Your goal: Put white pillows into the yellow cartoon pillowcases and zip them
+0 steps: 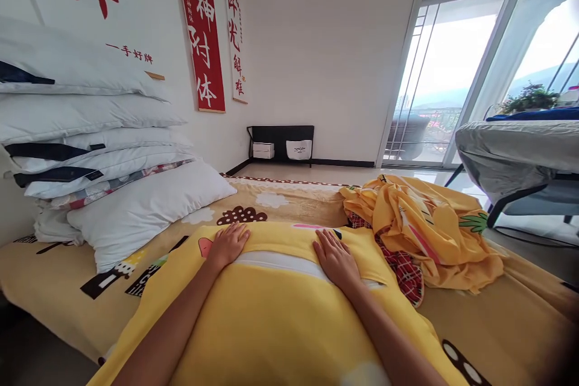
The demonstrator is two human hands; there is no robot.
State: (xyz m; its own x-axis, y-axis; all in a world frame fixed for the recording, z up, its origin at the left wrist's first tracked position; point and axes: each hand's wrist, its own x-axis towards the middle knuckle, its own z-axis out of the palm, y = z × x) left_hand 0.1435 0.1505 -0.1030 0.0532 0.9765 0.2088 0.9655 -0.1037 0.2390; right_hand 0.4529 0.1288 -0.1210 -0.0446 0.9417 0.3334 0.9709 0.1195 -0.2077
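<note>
A yellow pillowcase (280,319) with a white pillow (283,262) inside lies in front of me on the bed. A strip of the white pillow shows through the opening near its far end. My left hand (229,244) rests flat on the far left part of the case, fingers stretched out. My right hand (335,256) lies on the far right part beside the opening, its fingers also extended. Both palms press on the yellow cloth, and neither hand grips anything that I can see.
White pillows (90,114) are stacked at the left, with one loose pillow (154,211) leaning against them. Crumpled orange-yellow covers (425,229) lie at the right on the patterned bedsheet (289,199). A grey-covered table (520,151) stands at the far right, near the glass door.
</note>
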